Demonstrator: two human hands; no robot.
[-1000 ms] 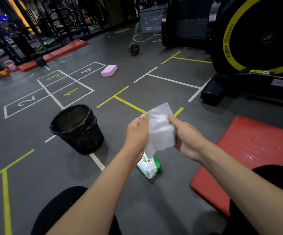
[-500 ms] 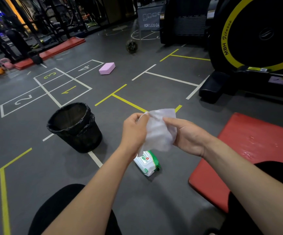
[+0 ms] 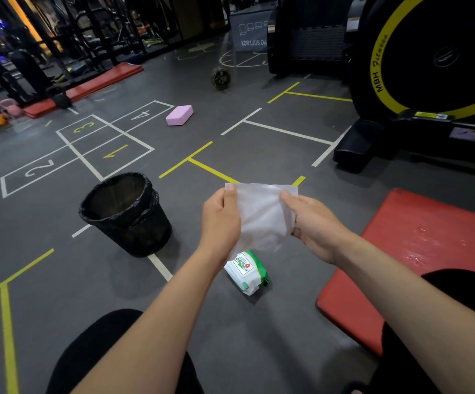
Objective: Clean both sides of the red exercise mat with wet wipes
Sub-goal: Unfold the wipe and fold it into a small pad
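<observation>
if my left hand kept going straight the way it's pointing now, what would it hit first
Probably nothing soon. The left hand, pinching the wet wipe, points up and away over bare grey floor; the black bin sits off to its left. Depth is hard to judge.

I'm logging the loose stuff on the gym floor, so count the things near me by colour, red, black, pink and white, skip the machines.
Red: 2, the exercise mat and the far mats, lying as one strip
Black: 1, the bin
Pink: 2, the foam block and the kettlebell
White: 2, the wipe held in both hands and the wipes pack
Total: 7
</observation>
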